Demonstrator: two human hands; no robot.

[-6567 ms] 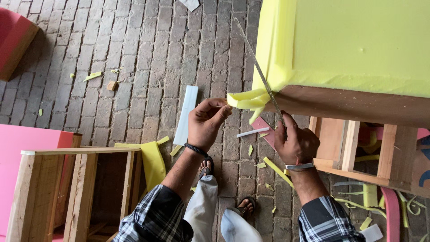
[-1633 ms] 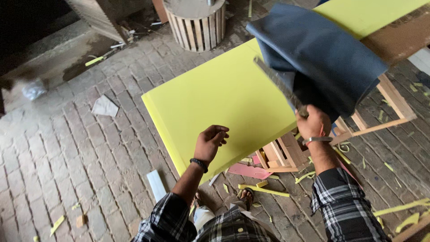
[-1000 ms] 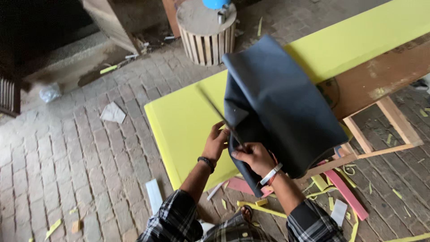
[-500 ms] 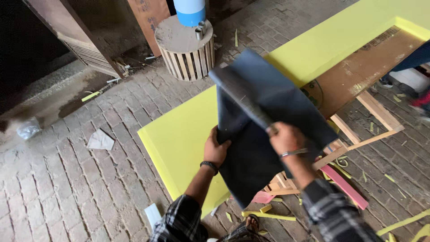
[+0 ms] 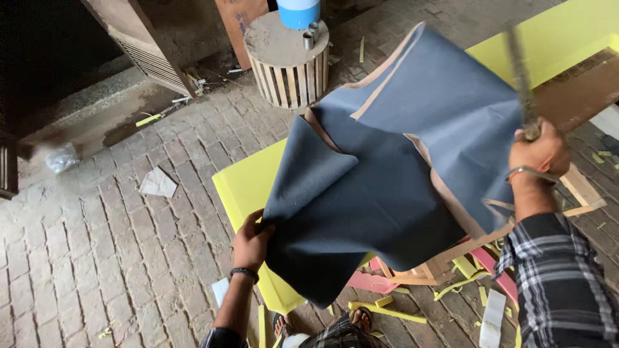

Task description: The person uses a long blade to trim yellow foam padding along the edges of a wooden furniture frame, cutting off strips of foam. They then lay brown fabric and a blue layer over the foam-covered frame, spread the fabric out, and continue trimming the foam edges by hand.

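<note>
A large dark blue fabric sheet [image 5: 393,167] with a tan underside billows open over a yellow foam slab [image 5: 242,183] on a wooden frame [image 5: 580,187]. My left hand [image 5: 250,241], with a dark band on the wrist, grips the sheet's lower left edge. Raised at the right, my right hand [image 5: 540,149] holds the sheet's right edge together with a long thin blade [image 5: 519,74] that points up, blurred. The fabric hides most of the foam and the frame.
A round slatted wooden stand [image 5: 287,58] with a blue and white container on it stands at the back. Yellow foam strips [image 5: 387,310] and pink foam pieces [image 5: 367,282] litter the brick floor near my feet. A dark doorway lies at the back left.
The folded fabric has been spread wide open over the foam. My right hand has swung up and to the right with the blade; my left hand has stayed on the lower edge.
</note>
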